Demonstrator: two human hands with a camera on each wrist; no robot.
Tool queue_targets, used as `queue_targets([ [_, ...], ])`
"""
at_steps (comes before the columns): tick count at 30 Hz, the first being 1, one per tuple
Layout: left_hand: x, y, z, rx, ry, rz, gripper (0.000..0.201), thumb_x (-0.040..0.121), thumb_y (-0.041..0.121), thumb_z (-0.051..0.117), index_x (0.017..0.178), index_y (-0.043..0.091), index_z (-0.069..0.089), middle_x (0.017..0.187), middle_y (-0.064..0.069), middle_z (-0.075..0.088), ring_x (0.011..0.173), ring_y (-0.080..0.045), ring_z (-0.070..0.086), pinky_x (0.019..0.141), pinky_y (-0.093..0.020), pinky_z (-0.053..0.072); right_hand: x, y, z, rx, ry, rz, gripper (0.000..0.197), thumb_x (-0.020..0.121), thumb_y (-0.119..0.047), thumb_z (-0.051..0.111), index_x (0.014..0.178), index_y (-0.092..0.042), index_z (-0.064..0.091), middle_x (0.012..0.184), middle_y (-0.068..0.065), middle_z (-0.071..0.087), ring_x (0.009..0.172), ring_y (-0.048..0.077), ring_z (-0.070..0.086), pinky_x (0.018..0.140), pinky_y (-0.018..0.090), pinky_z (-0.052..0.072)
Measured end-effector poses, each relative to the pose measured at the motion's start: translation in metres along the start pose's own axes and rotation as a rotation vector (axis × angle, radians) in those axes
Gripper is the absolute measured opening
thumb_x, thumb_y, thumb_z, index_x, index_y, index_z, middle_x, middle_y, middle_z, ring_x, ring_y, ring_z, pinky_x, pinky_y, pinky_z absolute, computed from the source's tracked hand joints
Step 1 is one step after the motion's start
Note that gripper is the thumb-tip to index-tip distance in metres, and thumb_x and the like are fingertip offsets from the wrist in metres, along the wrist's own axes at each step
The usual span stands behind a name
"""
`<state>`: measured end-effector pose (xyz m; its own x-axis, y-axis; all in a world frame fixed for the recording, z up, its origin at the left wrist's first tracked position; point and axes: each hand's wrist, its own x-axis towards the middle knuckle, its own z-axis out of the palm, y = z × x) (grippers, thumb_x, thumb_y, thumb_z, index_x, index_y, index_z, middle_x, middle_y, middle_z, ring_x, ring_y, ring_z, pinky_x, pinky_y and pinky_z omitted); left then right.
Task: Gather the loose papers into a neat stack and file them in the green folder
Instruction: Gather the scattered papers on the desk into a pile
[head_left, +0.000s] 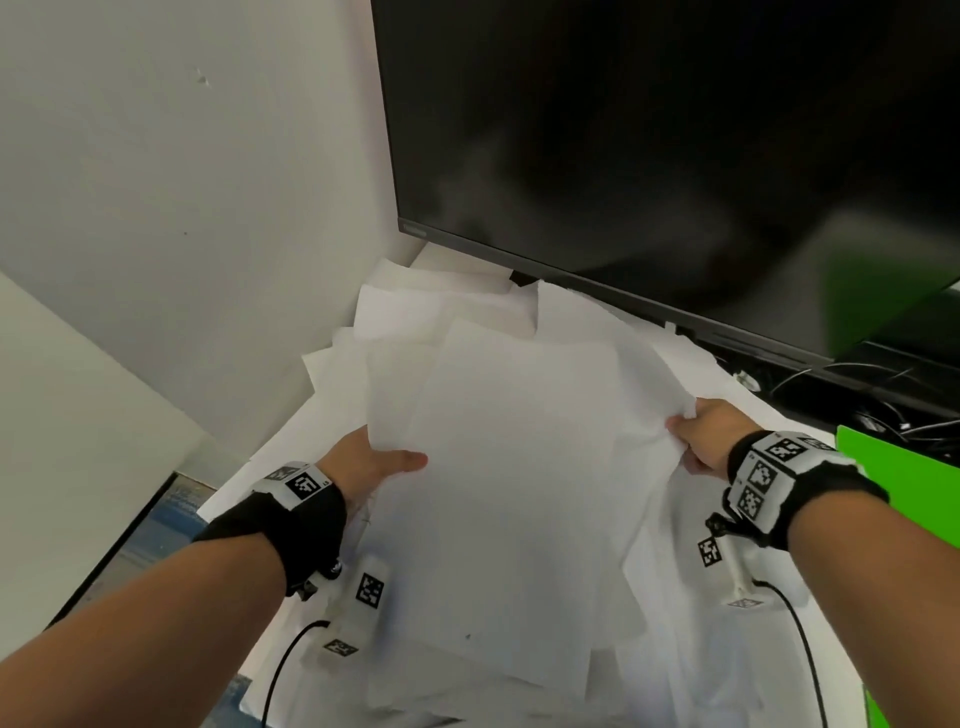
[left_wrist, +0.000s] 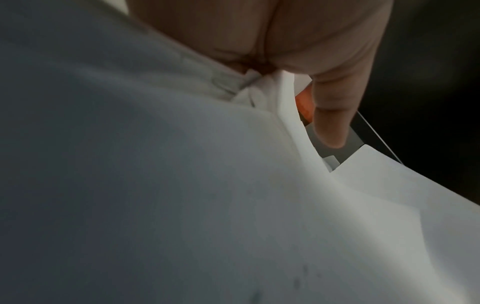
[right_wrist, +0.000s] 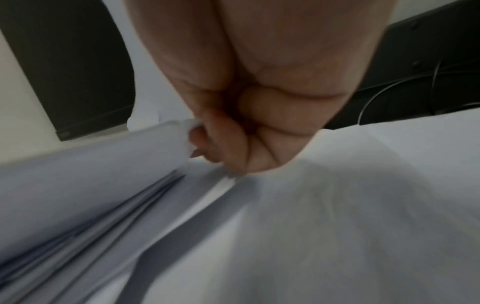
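We are holding a loose, uneven bundle of white papers between both hands, in front of a dark monitor. Our left hand is gripping the bundle's left edge, thumb lying on top and fingers tucked underneath. Our right hand is pinching the right edge, fingers curled tight around the crumpling sheets, as the right wrist view is showing. More papers are lying spread on the desk beneath and behind the bundle, reaching the wall. The green folder is lying at the right, just beyond our right wrist. The left wrist view is blurry, so the fingers below are probably bent, but we cannot be sure.
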<state>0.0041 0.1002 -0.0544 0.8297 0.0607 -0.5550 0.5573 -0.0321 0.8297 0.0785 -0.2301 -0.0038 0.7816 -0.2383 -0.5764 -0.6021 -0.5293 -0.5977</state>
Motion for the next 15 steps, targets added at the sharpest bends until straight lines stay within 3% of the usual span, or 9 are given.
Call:
queue_targets([
  [2,0.000,0.000,-0.001,-0.025,0.006,-0.033,0.070,0.039,0.030,0.081,0.106,0.017,0.066,0.111,-0.012,0.069,0.106,-0.034,0.063,0.099,-0.053,0.045,0.001,0.000,0.007,0.046,-0.109,0.064,0.021,0.096,-0.009,0.045,0.075,-0.008,0.051,0.061,0.010,0.040,0.049,0.018,0.033,0.034,0.018,0.038],
  [5,0.000,0.000,-0.001,-0.019,-0.005,-0.051,0.069,0.036,0.033,0.079,0.102,0.019,0.067,0.111,-0.012,0.069,0.106,-0.035,0.063,0.099,-0.054,0.044,-0.002,-0.005,0.029,-0.078,-0.216,0.033,0.011,0.095,-0.012,0.048,0.088,-0.006,0.055,0.062,0.010,0.047,0.049,0.019,0.041,0.045,0.026,0.042],
  [7,0.000,0.002,0.000,-0.005,0.002,-0.050,0.067,0.035,0.033,0.079,0.100,0.019,0.067,0.110,-0.013,0.070,0.104,-0.034,0.064,0.098,-0.054,0.045,-0.006,-0.009,0.043,-0.138,-0.123,-0.110,0.013,0.093,-0.017,0.049,0.094,-0.006,0.055,0.074,0.010,0.057,0.061,0.023,0.053,0.055,0.027,0.048],
  [9,0.002,0.002,-0.001,-0.009,0.027,-0.068,0.065,0.034,0.033,0.079,0.096,0.018,0.068,0.107,-0.014,0.071,0.101,-0.035,0.065,0.097,-0.053,0.047,-0.009,-0.010,0.052,-0.131,0.027,-0.223,0.022,0.093,-0.020,0.049,0.103,-0.003,0.058,0.092,0.011,0.060,0.081,0.025,0.055,0.070,0.027,0.044],
  [12,0.005,0.002,-0.002,-0.013,0.053,-0.103,0.064,0.041,0.028,0.081,0.102,0.013,0.068,0.108,-0.016,0.070,0.101,-0.036,0.065,0.097,-0.054,0.047,-0.007,-0.007,0.046,-0.091,0.133,-0.176,0.028,0.094,-0.016,0.045,0.111,0.002,0.058,0.108,0.019,0.062,0.094,0.032,0.057,0.082,0.034,0.045],
  [15,0.004,0.008,-0.001,-0.020,0.038,-0.143,0.043,0.067,0.011,0.076,0.109,0.005,0.066,0.110,-0.021,0.068,0.101,-0.039,0.064,0.095,-0.054,0.047,-0.007,-0.008,0.033,-0.297,0.124,-0.130,0.030,0.095,-0.015,0.040,0.113,0.004,0.056,0.116,0.023,0.060,0.106,0.036,0.055,0.086,0.034,0.043],
])
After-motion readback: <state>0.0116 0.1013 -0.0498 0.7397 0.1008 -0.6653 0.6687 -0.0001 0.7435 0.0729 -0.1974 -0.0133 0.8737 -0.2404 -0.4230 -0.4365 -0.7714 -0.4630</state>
